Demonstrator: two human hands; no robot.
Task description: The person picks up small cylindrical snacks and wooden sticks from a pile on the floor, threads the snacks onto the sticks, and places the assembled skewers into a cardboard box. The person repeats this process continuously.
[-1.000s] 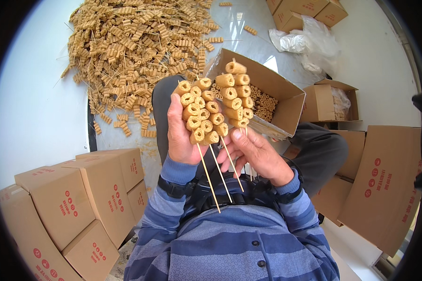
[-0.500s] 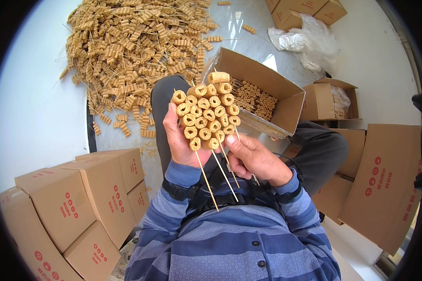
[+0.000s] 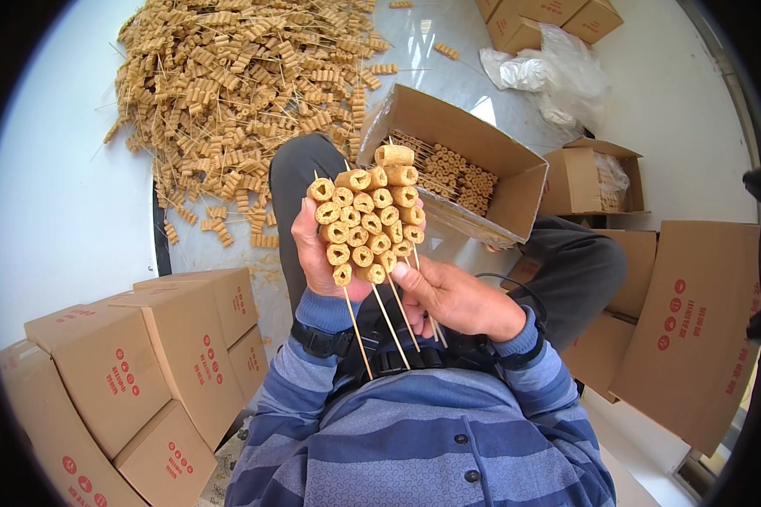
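Observation:
A thick bundle of skewered food rolls (image 3: 363, 236), golden brown and hollow, rests upright in my left hand (image 3: 313, 249). The left fingers and thumb wrap round its far and left sides, with the rolls' round ends facing up at me. Thin wooden sticks run out of the bundle's near end toward my waist. My right hand (image 3: 458, 297) is closed at the near right corner, its thumb and fingers on some of these sticks. Just past the bundle to the right stands an open cardboard box (image 3: 503, 182), with rows of the same skewers lying inside.
A large heap of loose skewers (image 3: 237, 93) covers the floor at the far left. Closed cartons (image 3: 177, 338) are stacked at the left, and more cardboard boxes (image 3: 693, 321) stand at the right. A crumpled clear plastic bag (image 3: 558, 76) lies at the far right.
The bundle has come slightly nearer to me and tilted a little. My right hand has shifted down along the sticks at its near corner.

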